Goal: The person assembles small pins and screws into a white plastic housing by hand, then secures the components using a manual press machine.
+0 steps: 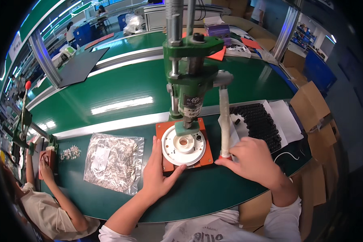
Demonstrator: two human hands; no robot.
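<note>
A dark green workbench (197, 197) spreads beneath the person's two hands. Just beyond them stands a green press (189, 76), its column upright. Well to the left of the left hand sits a co-worker (44, 209) in a pale top. Nearer that hand lies a clear bag of silvery parts (115, 161); beyond the right hand, rows of black pieces (262, 125) rest on white sheets. The right hand (252, 159) is closed around the lower end of the press's pale, wrapped lever (224, 117), thumb by its red tip. The left hand (159, 175) is open, thumb and fingers spread, beside an orange base (207, 155) and the round white disc (171, 153) on it. From here I cannot tell whether its fingertips touch the disc. Above the disc, between the hands, sits a small green pad (185, 129).
</note>
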